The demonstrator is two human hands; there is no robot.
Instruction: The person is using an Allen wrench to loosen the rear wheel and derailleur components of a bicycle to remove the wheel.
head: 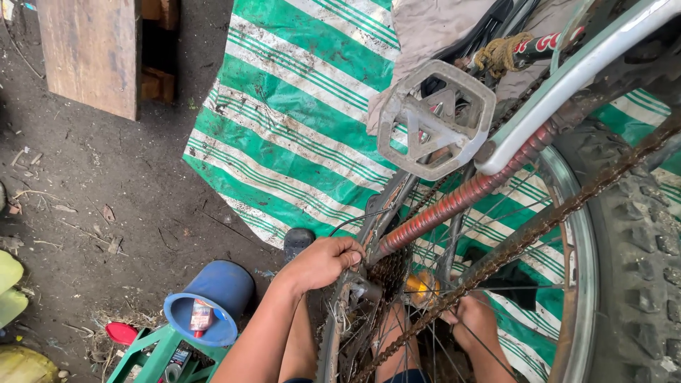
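Counted: one bicycle pedal, one rusty chain, one blue container, one wooden plank, two hands.

The right hand, lower centre, is partly hidden behind spokes and chain. The tyre is cut off at the right edge, the blue bucket's contents too small to tell.

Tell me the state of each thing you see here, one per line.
Left hand: gripping the frame by the rear sprockets.
Right hand: behind the spokes, at the hub.
Chain: rusty, stretched diagonally across the wheel.
Pedal: grey, worn, facing up.
Tyre: knobbly, on its rim.
Blue container: on its side, open.
Striped tarp: spread out, dirty.
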